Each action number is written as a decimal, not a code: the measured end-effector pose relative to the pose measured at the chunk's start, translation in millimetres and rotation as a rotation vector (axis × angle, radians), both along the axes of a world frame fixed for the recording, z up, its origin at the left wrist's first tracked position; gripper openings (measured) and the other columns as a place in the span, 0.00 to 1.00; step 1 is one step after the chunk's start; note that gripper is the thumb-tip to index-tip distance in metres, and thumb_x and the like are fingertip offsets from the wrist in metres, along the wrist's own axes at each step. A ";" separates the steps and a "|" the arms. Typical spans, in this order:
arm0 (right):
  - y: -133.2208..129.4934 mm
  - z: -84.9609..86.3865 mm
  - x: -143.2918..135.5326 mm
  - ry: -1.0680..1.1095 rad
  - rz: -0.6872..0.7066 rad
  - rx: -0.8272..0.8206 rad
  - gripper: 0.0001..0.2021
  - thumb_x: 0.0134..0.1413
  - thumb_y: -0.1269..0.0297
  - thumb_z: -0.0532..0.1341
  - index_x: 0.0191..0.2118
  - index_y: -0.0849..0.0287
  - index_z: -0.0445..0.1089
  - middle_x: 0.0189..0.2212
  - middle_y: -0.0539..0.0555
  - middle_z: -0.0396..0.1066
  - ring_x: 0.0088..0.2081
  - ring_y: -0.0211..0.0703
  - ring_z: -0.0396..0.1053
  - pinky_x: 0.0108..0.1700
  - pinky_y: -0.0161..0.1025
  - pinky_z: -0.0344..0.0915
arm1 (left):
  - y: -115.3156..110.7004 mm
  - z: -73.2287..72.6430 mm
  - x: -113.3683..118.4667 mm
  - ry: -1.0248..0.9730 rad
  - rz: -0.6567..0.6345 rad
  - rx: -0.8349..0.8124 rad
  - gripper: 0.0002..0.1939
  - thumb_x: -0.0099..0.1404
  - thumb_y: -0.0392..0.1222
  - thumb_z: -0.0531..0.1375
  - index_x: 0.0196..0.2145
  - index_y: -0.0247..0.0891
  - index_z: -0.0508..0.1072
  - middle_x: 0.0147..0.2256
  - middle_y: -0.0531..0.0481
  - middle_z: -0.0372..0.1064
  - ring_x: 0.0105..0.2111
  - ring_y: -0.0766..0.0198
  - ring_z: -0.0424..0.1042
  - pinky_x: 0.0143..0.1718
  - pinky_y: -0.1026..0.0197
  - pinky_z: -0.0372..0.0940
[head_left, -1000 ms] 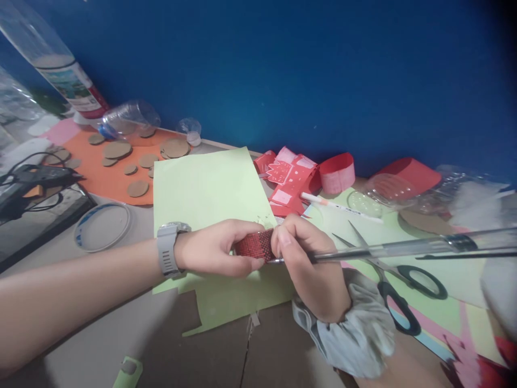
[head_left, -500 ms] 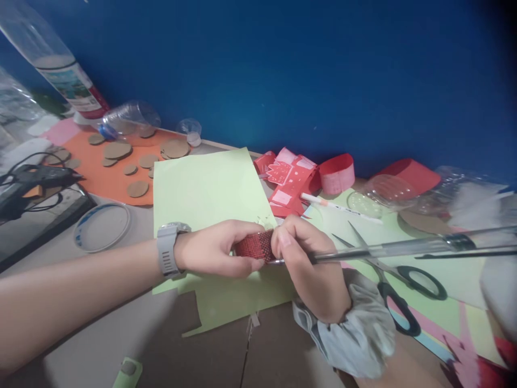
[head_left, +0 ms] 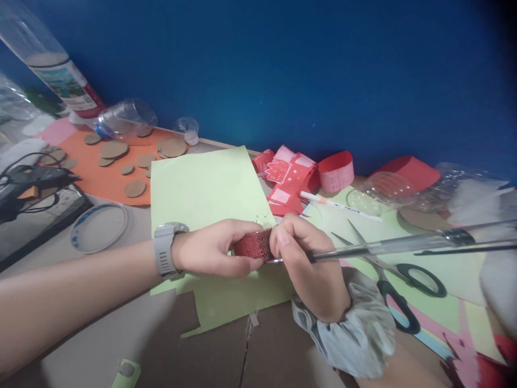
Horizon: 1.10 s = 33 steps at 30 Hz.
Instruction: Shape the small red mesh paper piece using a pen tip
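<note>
In the head view, your left hand [head_left: 216, 249] pinches a small red-and-black woven-patterned piece [head_left: 251, 247] between thumb and fingers, over the middle of the picture. Your right hand [head_left: 309, 258] is closed around a clear-barrelled pen [head_left: 375, 248], its metal tip by the lower right edge of the piece; your right fingertips press at the piece's right end. You wear a grey watch [head_left: 165, 250] on the left wrist and a pale grey-blue fabric scrunchie [head_left: 355, 328] on the right.

Beneath your hands lies light green paper [head_left: 202, 188]. Beyond it, to the right, you have red-and-pink paper cutouts [head_left: 285, 178], a red paper ring [head_left: 336, 172] and a white marker [head_left: 339, 206]. Black-handled scissors [head_left: 382, 264] lie open beside your right hand, partly behind the pen.

To the left, brown cardboard discs [head_left: 113, 149] are scattered on orange paper [head_left: 91, 175], with a clear plastic bottle [head_left: 127, 117] on its side at the far edge. Nearer to your left forearm are a clear round plastic ring [head_left: 99, 229] and a black glue gun [head_left: 28, 183] with its cord. A blue wall [head_left: 258, 70] stands behind everything.
</note>
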State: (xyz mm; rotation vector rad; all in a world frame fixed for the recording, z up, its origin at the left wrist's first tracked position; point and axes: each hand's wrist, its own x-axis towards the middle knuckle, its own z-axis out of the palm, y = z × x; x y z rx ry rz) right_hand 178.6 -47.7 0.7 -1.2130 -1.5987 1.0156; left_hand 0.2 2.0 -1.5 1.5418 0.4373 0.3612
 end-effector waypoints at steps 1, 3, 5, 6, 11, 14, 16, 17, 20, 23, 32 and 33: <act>0.0 0.1 0.1 -0.001 -0.005 0.000 0.13 0.58 0.72 0.51 0.22 0.57 0.55 0.18 0.45 0.53 0.22 0.34 0.54 0.24 0.33 0.52 | 0.1 -0.3 0.0 -0.002 0.000 0.003 0.05 0.60 0.29 0.59 0.32 0.33 0.64 0.26 0.55 0.60 0.24 0.71 0.60 0.24 0.69 0.57; -0.1 0.2 0.1 -0.002 -0.012 0.000 0.13 0.58 0.72 0.51 0.22 0.57 0.56 0.18 0.45 0.53 0.22 0.34 0.54 0.25 0.33 0.52 | 0.4 -0.9 -0.1 -0.005 0.001 0.004 0.05 0.60 0.29 0.59 0.32 0.33 0.65 0.26 0.55 0.61 0.24 0.71 0.60 0.24 0.70 0.57; 0.0 0.0 0.1 -0.001 -0.007 -0.002 0.13 0.58 0.72 0.51 0.22 0.57 0.55 0.18 0.45 0.53 0.22 0.34 0.53 0.25 0.34 0.52 | 0.6 -1.1 -0.3 -0.004 0.003 0.002 0.05 0.60 0.29 0.59 0.32 0.33 0.65 0.26 0.55 0.60 0.24 0.71 0.59 0.24 0.69 0.57; 0.2 -0.1 0.0 0.001 -0.007 -0.003 0.13 0.58 0.72 0.51 0.22 0.57 0.55 0.18 0.46 0.53 0.22 0.34 0.53 0.24 0.34 0.52 | 0.7 -0.9 -0.4 -0.004 0.002 0.002 0.05 0.60 0.29 0.59 0.32 0.33 0.65 0.26 0.55 0.60 0.24 0.71 0.59 0.24 0.69 0.57; 1.3 0.1 -0.6 0.004 -0.008 0.005 0.13 0.58 0.72 0.50 0.22 0.57 0.55 0.18 0.45 0.54 0.22 0.34 0.53 0.24 0.33 0.52 | 0.1 0.8 -0.1 -0.001 0.005 -0.002 0.05 0.59 0.29 0.59 0.32 0.33 0.65 0.26 0.56 0.60 0.24 0.71 0.60 0.25 0.69 0.58; 1.1 0.8 -0.8 0.002 0.006 0.007 0.13 0.58 0.72 0.51 0.22 0.57 0.55 0.18 0.45 0.54 0.22 0.34 0.54 0.25 0.33 0.52 | 0.4 0.7 0.4 -0.003 0.002 -0.009 0.05 0.59 0.29 0.59 0.32 0.33 0.65 0.26 0.56 0.61 0.24 0.72 0.60 0.25 0.69 0.58; 0.5 0.9 -0.7 0.004 -0.010 0.010 0.13 0.58 0.72 0.51 0.22 0.57 0.55 0.18 0.45 0.54 0.22 0.34 0.54 0.25 0.33 0.52 | 0.8 0.3 0.6 -0.001 0.000 -0.011 0.05 0.59 0.28 0.59 0.32 0.33 0.65 0.26 0.56 0.61 0.24 0.72 0.60 0.25 0.69 0.58; 0.2 0.9 -0.5 0.005 -0.015 0.011 0.13 0.58 0.72 0.51 0.22 0.57 0.55 0.18 0.45 0.54 0.22 0.34 0.53 0.25 0.33 0.52 | 1.1 0.1 0.6 -0.001 0.002 -0.011 0.05 0.59 0.28 0.59 0.32 0.33 0.65 0.26 0.56 0.61 0.24 0.72 0.60 0.25 0.69 0.58; 0.1 0.2 -0.1 0.003 -0.004 0.005 0.13 0.58 0.73 0.51 0.22 0.57 0.55 0.18 0.45 0.53 0.22 0.34 0.53 0.24 0.33 0.51 | 1.6 -0.1 0.3 0.002 0.005 -0.007 0.05 0.60 0.29 0.59 0.32 0.33 0.65 0.26 0.56 0.61 0.23 0.72 0.60 0.24 0.69 0.57; 0.9 -0.5 -0.3 0.005 0.000 0.005 0.13 0.58 0.72 0.51 0.22 0.57 0.55 0.18 0.45 0.54 0.22 0.34 0.54 0.24 0.34 0.52 | 1.7 0.1 0.2 0.004 0.006 0.000 0.05 0.59 0.29 0.59 0.32 0.33 0.65 0.26 0.55 0.61 0.23 0.71 0.60 0.24 0.69 0.57; 0.7 0.5 -0.7 -0.023 -0.005 0.016 0.13 0.58 0.71 0.51 0.22 0.57 0.54 0.18 0.45 0.53 0.22 0.34 0.53 0.24 0.34 0.51 | 1.0 0.4 0.5 0.013 0.008 0.008 0.05 0.60 0.31 0.59 0.32 0.34 0.64 0.26 0.55 0.61 0.24 0.71 0.60 0.23 0.69 0.58; 0.6 0.4 -0.6 -0.019 -0.003 0.019 0.13 0.58 0.71 0.51 0.22 0.57 0.55 0.18 0.45 0.53 0.22 0.34 0.53 0.24 0.34 0.52 | 1.1 0.3 0.5 0.010 0.008 0.008 0.05 0.59 0.31 0.59 0.32 0.34 0.64 0.26 0.55 0.61 0.24 0.71 0.60 0.23 0.69 0.58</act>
